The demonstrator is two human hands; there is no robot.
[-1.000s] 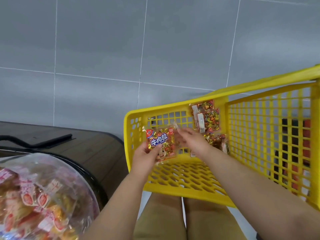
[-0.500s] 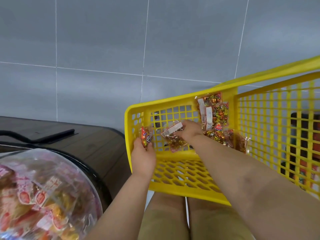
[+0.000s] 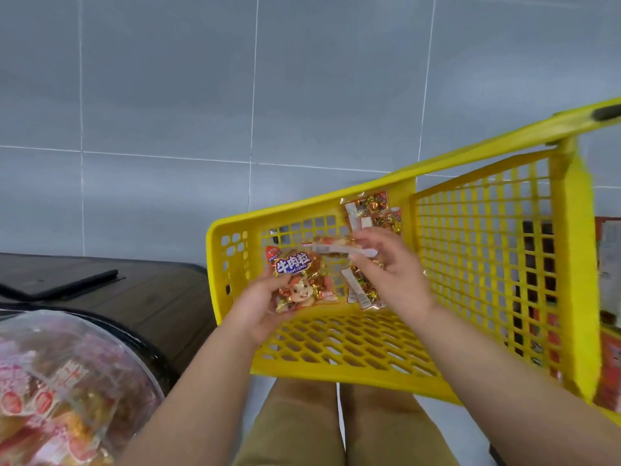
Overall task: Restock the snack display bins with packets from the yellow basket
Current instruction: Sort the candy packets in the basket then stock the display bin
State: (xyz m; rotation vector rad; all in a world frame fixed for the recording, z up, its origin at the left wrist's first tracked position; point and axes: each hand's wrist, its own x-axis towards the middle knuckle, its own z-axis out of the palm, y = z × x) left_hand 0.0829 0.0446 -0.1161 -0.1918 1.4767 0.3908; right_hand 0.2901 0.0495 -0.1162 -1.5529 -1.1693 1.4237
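Just two hands (image 3: 258,307) (image 3: 393,274), one packet (image 3: 299,284) each; one basket (image 3: 571,264)

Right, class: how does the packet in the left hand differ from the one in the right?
The left packet, in the left hand, faces the camera, label and cartoon face plain; the right packet, in the right hand, is nearly edge-on and blurred. The left packet sits lower than the right packet. Both are held inside the yellow basket.

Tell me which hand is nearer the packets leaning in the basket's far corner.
Right. The right hand, pinching a blurred packet, is just below the corner packets; the left hand is lower and farther left, holding the cartoon packet.
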